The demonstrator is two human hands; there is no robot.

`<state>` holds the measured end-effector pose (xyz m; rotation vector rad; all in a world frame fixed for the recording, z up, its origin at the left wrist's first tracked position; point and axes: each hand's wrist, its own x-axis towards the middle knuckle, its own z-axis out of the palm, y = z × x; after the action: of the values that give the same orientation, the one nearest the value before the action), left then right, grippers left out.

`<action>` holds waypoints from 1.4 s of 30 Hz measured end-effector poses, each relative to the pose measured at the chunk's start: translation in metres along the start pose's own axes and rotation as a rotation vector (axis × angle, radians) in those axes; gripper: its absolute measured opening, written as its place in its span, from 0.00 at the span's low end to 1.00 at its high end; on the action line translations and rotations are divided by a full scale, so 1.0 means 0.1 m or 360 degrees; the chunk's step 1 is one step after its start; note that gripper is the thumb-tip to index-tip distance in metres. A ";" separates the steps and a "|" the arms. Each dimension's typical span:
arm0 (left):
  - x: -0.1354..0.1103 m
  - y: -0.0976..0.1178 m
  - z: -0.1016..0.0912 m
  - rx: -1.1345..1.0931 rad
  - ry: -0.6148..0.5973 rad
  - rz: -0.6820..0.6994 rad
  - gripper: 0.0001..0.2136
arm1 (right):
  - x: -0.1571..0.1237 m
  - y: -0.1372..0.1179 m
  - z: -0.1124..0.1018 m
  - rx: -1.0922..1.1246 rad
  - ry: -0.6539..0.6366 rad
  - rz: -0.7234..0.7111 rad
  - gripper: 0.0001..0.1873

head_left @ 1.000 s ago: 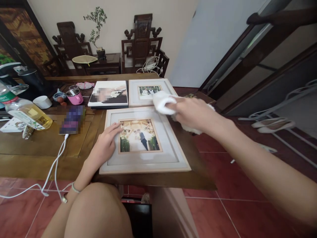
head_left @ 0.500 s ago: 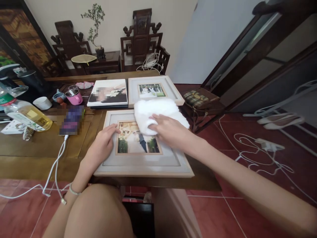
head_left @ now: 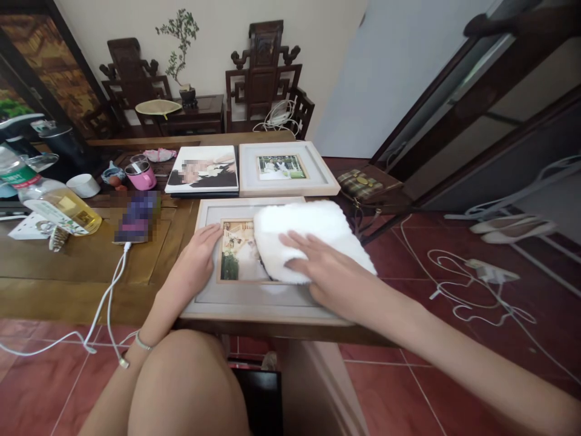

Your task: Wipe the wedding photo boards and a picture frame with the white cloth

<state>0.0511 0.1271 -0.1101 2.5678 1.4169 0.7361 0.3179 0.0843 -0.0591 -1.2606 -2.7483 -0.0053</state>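
A light wooden picture frame [head_left: 254,312] lies flat near the table's front edge, with a photo [head_left: 238,260] of a couple in its middle. On the frame's left side rests my left hand [head_left: 195,260], open, its fingertips at the photo's upper left edge. My right hand [head_left: 324,263] grips a fluffy white cloth [head_left: 299,218] and presses it on the frame. The cloth hides the photo's right part and the frame's upper right corner.
Behind lie a second framed photo [head_left: 324,175] and a photo album [head_left: 222,184]. Leftward are a phone [head_left: 138,218] on a white cable [head_left: 109,297], a pink mug [head_left: 144,177], a white cup [head_left: 84,185] and a bottle [head_left: 68,206]. A plaid bag [head_left: 361,183] stands beyond the table's right end.
My right hand has moved the white cloth toward me and slightly right, from the frame's far edge over the photo's right half. My left hand stays on the frame's left side.
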 end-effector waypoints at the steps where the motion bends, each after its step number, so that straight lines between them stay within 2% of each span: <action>1: 0.00 0.00 0.00 0.0009 -0.0004 0.0005 0.28 | 0.10 0.10 0.05 -0.0019 0.0016 0.0027 0.27; 7: -0.02 0.00 0.01 0.0038 -0.0001 -0.0049 0.29 | 0.64 0.54 0.16 -0.0338 0.0195 0.0124 0.26; 11: -0.01 -0.01 0.03 0.0024 0.0025 -0.0035 0.30 | 0.70 0.58 0.21 -0.0484 0.0248 0.0139 0.23; 16: 0.01 0.01 0.02 0.0033 -0.0006 -0.0096 0.30 | 0.34 0.30 0.22 -0.0473 0.0160 0.0033 0.19; 22: 0.00 -0.01 0.05 -0.0019 0.0050 -0.0090 0.31 | -0.29 -0.23 -0.03 -0.0190 0.0185 -0.0141 0.17; 26: 0.01 0.00 0.05 0.0013 -0.0006 -0.0126 0.31 | -0.42 -0.32 -0.11 -0.0044 0.0261 -0.0128 0.21; 29: 0.02 0.00 0.04 0.0028 -0.0042 -0.0110 0.31 | -0.27 -0.16 -0.05 -0.0086 0.0160 -0.0055 0.24; 32: 0.02 -0.01 0.04 0.0031 -0.0036 -0.0072 0.32 | 0.03 0.08 0.07 -0.0144 0.0069 0.0062 0.25; 36: 0.01 -0.03 0.07 0.0043 -0.0014 -0.0073 0.34 | 0.41 0.34 0.19 -0.0220 0.0072 0.0169 0.25; 39: 0.01 -0.04 0.08 0.0045 -0.0002 -0.0128 0.34 | 0.51 0.38 0.20 -0.0296 0.0104 0.0178 0.25; 42: 0.02 -0.03 0.08 0.0037 -0.0013 -0.0148 0.32 | 0.38 0.24 0.14 -0.0347 0.0080 0.0131 0.22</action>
<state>0.0533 0.1314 -0.1170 2.4991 1.5392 0.6982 0.3097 0.1295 -0.0704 -1.4029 -2.7098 -0.3330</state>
